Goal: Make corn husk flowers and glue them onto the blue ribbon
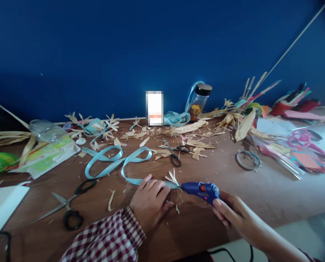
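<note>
My right hand (230,213) is wrapped round the handle of a blue hot glue gun (198,189), which has a small red light on its side. Its nozzle points left and meets the end of a light blue ribbon (135,181) lying on the table. Beside the nozzle, pale dried husk petals (172,177) stick up from the ribbon. My left hand (151,202) presses the ribbon down against the wood with its fingers, left of the nozzle. From there the ribbon runs leftward in loose loops. Part of it is hidden under the fingers.
Large scissors (66,203) lie left of my sleeve, and small scissors (175,151) beyond my hands. Husk scraps (188,128) litter the back near a tilted glass jar (199,102). A ribbon ring (248,161), pink scissors (301,138) and coloured paper (310,160) are on the right.
</note>
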`<state>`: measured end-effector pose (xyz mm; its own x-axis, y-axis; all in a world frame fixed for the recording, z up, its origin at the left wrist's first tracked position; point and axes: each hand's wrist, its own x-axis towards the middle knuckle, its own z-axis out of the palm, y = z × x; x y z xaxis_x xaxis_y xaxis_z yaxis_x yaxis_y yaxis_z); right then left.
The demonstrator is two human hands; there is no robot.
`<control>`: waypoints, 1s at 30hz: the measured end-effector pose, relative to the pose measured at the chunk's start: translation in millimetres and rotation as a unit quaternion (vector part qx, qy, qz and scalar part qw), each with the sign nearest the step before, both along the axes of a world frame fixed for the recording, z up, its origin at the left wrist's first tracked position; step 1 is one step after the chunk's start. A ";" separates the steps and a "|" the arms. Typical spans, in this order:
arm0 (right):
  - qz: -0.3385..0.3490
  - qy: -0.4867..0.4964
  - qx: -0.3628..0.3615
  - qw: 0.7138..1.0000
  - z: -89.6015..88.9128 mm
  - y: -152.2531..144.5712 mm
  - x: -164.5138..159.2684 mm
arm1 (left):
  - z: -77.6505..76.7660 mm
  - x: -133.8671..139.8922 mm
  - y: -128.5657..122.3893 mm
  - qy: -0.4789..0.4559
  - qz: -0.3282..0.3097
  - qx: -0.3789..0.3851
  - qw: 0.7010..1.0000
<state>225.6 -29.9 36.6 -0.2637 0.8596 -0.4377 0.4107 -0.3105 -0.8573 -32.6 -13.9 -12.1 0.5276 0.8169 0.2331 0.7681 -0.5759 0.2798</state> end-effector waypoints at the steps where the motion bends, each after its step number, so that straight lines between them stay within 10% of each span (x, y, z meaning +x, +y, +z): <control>1: 0.012 0.001 0.005 1.000 0.3 -0.1 2.7 | -0.7 0.1 0.2 0.002 0.000 -0.001 1.000; 30: 0.031 -0.019 0.037 0.999 -17.5 2.0 -5.9 | 2.7 -0.5 1.0 0.021 -0.005 0.000 1.000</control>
<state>219.8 -27.9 19.1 -0.3023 0.8723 -0.3842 0.4594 -0.2198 -0.8606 -33.0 -13.0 -9.5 0.5457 0.8110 0.2109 0.7732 -0.5843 0.2464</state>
